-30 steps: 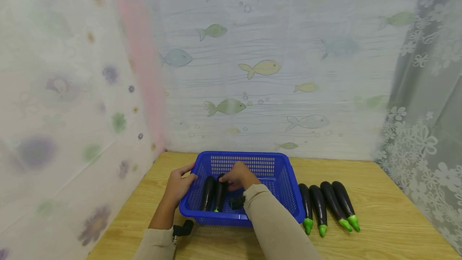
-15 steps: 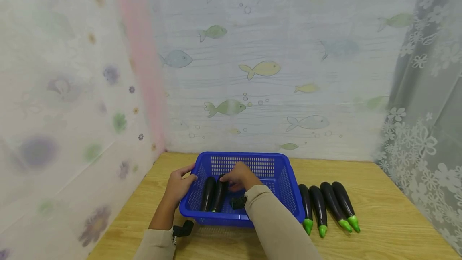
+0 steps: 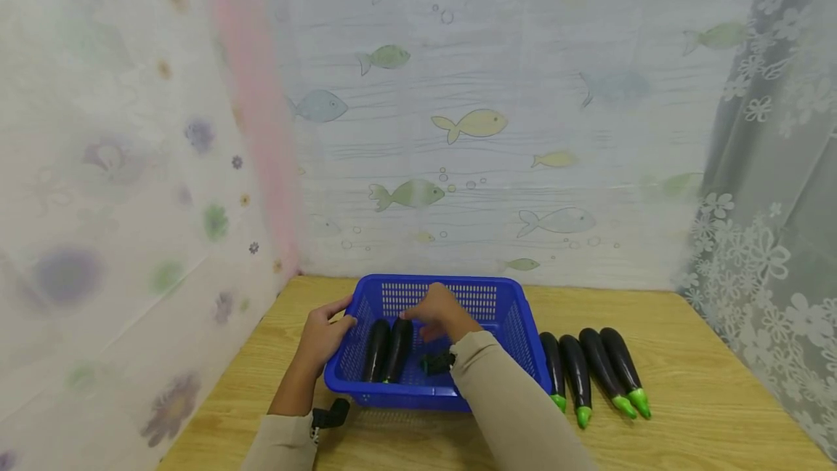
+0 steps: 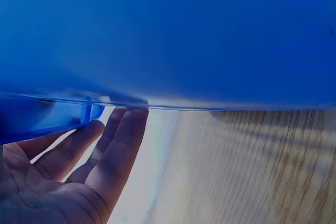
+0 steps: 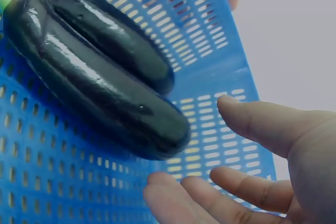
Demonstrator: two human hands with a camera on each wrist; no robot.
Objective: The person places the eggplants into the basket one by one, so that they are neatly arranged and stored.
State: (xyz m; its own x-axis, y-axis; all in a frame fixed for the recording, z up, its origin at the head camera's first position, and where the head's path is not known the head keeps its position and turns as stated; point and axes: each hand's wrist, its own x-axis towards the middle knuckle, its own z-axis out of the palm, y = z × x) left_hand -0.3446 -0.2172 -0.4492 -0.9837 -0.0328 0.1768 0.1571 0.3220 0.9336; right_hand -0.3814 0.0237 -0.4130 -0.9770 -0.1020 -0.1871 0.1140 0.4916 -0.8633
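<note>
Two dark eggplants lie side by side inside the left part of a blue plastic basket (image 3: pixel 439 397): the left eggplant (image 3: pixel 376 352) and the right eggplant (image 3: pixel 397 352). My right hand (image 3: pixel 439 310) hovers in the basket by the far end of the right eggplant. In the right wrist view, its thumb and fingers are spread, with a gap between them and the eggplant (image 5: pixel 105 85). My left hand (image 3: pixel 323 333) holds the basket's left rim, and in the left wrist view its fingers (image 4: pixel 123 148) touch the rim from outside.
Several more eggplants (image 3: pixel 577 376) with green stem ends lie in a row on the wooden table (image 3: pixel 706 384), just right of the basket. A curtain with printed fish (image 3: pixel 484 122) hangs behind the table, and a flowered sheet (image 3: pixel 131 238) stands at the left.
My right hand has let go of the right eggplant and moved slightly up and right. That eggplant now lies against the left one. The left hand stays on the rim.
</note>
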